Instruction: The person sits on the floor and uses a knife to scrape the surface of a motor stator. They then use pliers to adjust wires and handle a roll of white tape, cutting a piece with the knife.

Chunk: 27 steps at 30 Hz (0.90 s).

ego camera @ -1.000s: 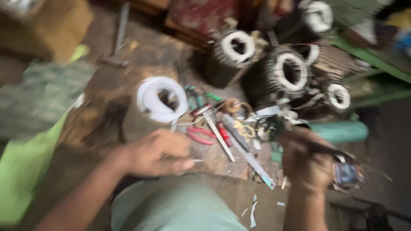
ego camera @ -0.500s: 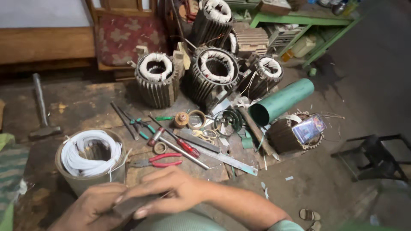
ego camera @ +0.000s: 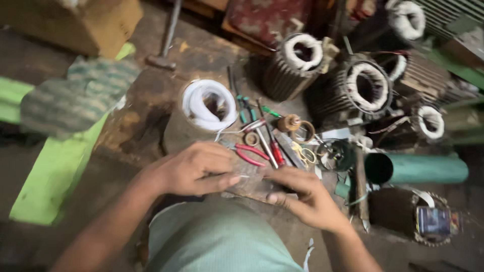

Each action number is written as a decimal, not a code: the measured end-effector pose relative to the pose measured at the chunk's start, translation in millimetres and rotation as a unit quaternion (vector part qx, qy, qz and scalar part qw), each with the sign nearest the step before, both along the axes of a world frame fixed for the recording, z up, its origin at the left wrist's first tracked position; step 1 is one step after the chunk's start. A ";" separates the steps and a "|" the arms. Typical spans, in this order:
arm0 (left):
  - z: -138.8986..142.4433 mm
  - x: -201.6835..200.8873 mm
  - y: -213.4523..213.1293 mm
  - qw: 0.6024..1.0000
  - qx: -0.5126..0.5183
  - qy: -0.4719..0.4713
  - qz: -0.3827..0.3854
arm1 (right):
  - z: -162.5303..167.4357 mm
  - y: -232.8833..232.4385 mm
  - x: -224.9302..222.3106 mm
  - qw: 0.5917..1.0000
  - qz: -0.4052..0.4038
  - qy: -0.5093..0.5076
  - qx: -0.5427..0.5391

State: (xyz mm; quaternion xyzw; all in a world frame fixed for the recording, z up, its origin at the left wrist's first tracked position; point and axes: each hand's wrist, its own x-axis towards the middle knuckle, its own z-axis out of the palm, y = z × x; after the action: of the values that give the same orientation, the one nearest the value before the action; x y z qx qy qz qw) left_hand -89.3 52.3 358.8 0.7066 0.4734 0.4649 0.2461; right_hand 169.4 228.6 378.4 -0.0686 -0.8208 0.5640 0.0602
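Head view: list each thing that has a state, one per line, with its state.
Left hand: fingers pinched on a thin, pale strip.
Right hand: fingers curled, meeting the left.
Pliers: lying flat, untouched.
Tubing coil: wound, resting on a can.
Green pipe: lying on its side.
Hammer: lying flat.

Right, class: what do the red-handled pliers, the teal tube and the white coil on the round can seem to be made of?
Red-handled pliers: handles look like glossy plastic or rubber sleeves; the jaws are hidden by the left hand. Teal tube: smooth, matt, even colour, probably plastic pipe. White coil: thin, pale loops with a slight sheen, likely plastic sleeving, though the blur leaves this open.
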 end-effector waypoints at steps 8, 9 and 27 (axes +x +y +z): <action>3.7 17.4 -9.2 0.979 0.120 0.094 0.133 | -42.3 -46.5 -15.0 0.892 -0.180 -0.020 -0.415; 1.7 19.6 -8.8 0.975 0.125 0.113 0.143 | -43.9 -45.6 -8.2 0.893 -0.211 -0.047 -0.395; -11.8 37.5 7.5 0.907 0.190 0.312 0.211 | -36.9 -53.0 8.9 0.800 -0.282 -0.042 -0.528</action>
State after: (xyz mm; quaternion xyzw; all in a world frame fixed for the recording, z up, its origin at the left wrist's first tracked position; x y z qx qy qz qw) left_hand -51.7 59.7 347.0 0.7327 0.5664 0.3430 -0.1571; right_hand 178.3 175.6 341.5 -0.3416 -0.3415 0.8649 0.1366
